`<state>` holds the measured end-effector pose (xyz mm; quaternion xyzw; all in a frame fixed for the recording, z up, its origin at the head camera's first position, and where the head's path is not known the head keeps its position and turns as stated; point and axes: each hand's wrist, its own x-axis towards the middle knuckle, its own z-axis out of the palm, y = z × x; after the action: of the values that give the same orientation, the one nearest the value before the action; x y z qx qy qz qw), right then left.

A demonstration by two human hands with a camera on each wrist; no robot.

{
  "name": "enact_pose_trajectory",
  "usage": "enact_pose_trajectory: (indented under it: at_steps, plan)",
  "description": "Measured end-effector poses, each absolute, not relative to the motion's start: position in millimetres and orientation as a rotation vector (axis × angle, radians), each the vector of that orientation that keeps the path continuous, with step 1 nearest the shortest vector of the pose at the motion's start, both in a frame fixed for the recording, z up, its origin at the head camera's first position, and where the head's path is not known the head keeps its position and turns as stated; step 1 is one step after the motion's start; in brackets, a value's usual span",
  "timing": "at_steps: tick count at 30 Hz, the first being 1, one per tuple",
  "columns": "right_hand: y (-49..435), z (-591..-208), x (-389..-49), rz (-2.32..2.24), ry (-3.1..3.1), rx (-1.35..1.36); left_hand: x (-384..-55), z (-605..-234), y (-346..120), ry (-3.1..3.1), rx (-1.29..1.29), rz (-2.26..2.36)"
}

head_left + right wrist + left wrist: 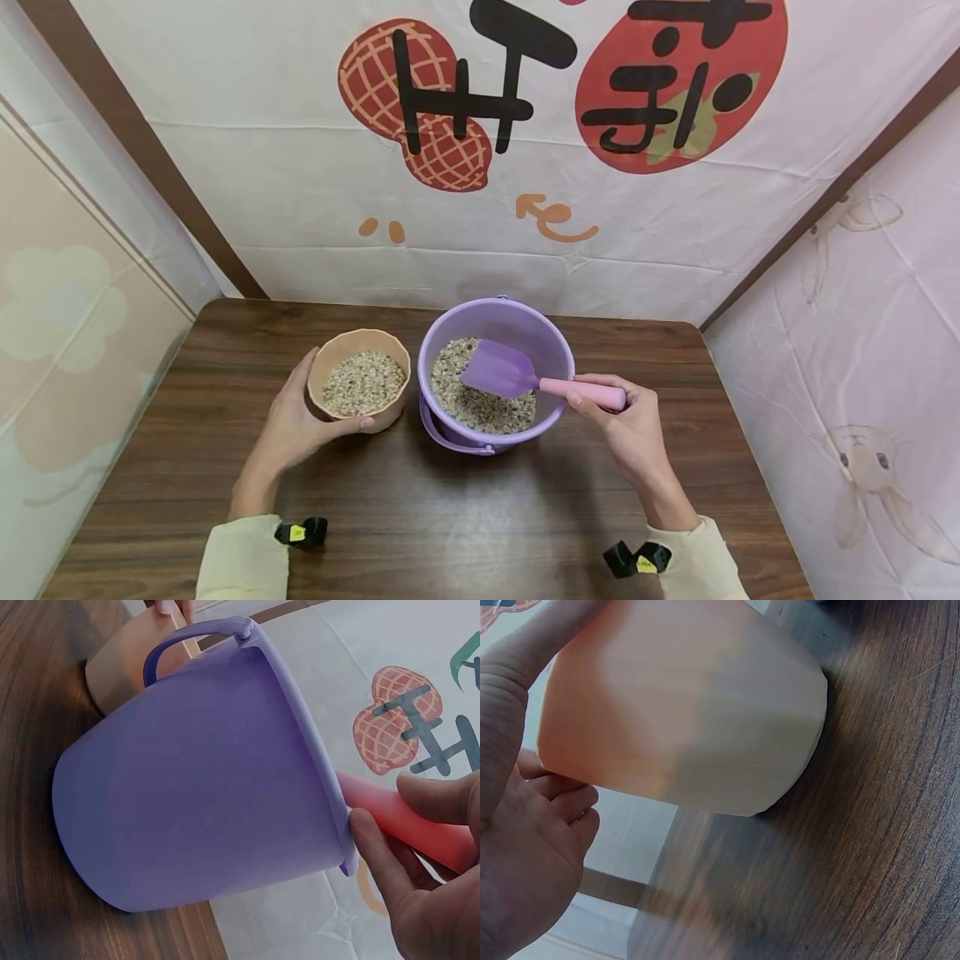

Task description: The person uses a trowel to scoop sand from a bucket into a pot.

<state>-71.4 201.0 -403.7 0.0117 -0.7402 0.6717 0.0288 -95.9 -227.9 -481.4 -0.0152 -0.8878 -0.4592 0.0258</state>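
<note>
A purple bucket stands on the table, partly filled with speckled gravel. Over its mouth lies a toy shovel, its purple blade above the gravel and carrying none that shows. My right hand grips the shovel's pink handle, close to the bucket's rim. To the left of the bucket is a peach faceted flowerpot-like bowl holding similar gravel. My left hand is round the bowl's near left side, thumb along the front and fingers behind. The bowl's base is on the table in the left wrist view.
The brown wooden table ends at a white printed cloth wall behind. More cloth hangs at the left and right. The bucket's handle hangs down in front of it.
</note>
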Motion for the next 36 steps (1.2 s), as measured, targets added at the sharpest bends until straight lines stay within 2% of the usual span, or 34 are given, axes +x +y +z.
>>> enact_pose_trajectory:
  at_steps: [13, 23, 36]
  plan:
    - [200.3, -405.3, -69.5, 2.029, -2.286, -0.016, -93.7, -461.1, -220.4, -2.759, -0.082, -1.321]
    - [200.1, -404.7, -69.2, 2.035, -2.280, -0.010, -93.9, -435.8, -179.1, -2.678, -0.304, -1.479]
    - [200.9, -405.7, -70.4, 2.017, -2.296, 0.003, -102.5, -438.3, -132.3, -2.695, -0.518, -1.552]
